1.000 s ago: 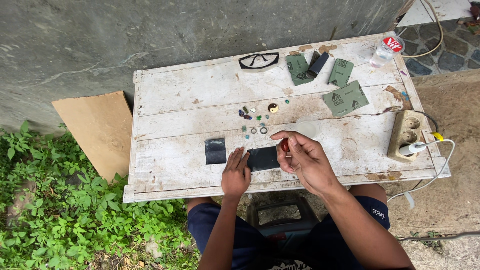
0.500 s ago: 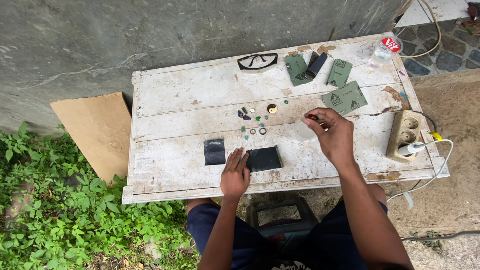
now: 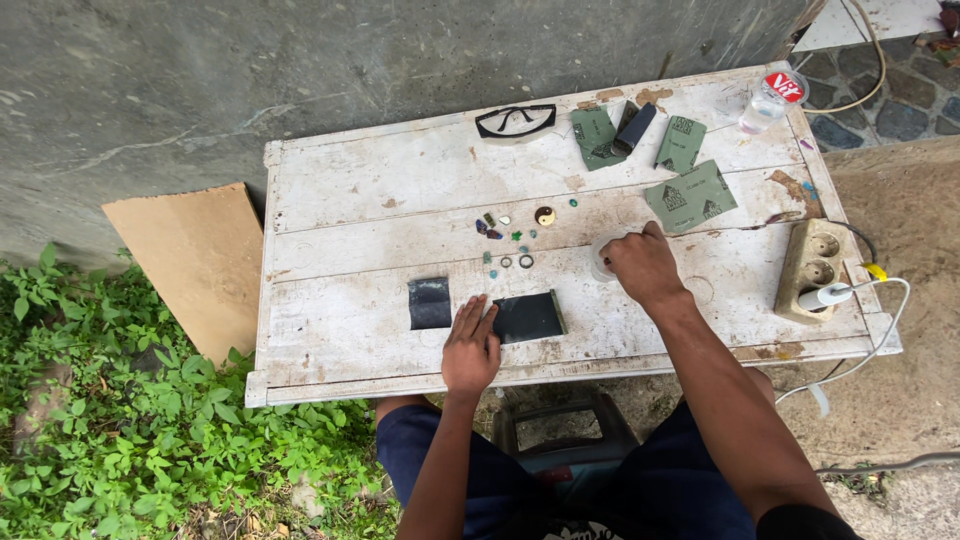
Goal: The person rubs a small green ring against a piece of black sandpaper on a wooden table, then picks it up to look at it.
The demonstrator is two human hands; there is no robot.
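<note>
Left hand (image 3: 471,345) lies flat, fingers spread open, on the white table (image 3: 350,330), fingertips touching the left edge of a dark sheet (image 3: 529,317); it grips nothing. Right hand (image 3: 643,266) is curled over a small clear cup (image 3: 602,256) at its 9 o'clock (grip itself hidden, cannot tell how tight). A second dark sheet (image 3: 430,303) lies at 10 o'clock from the left hand. Small stones (image 3: 512,238) are scattered at 12 o'clock from it. Socket block (image 3: 815,268) sits at 3 o'clock from the right hand.
</note>
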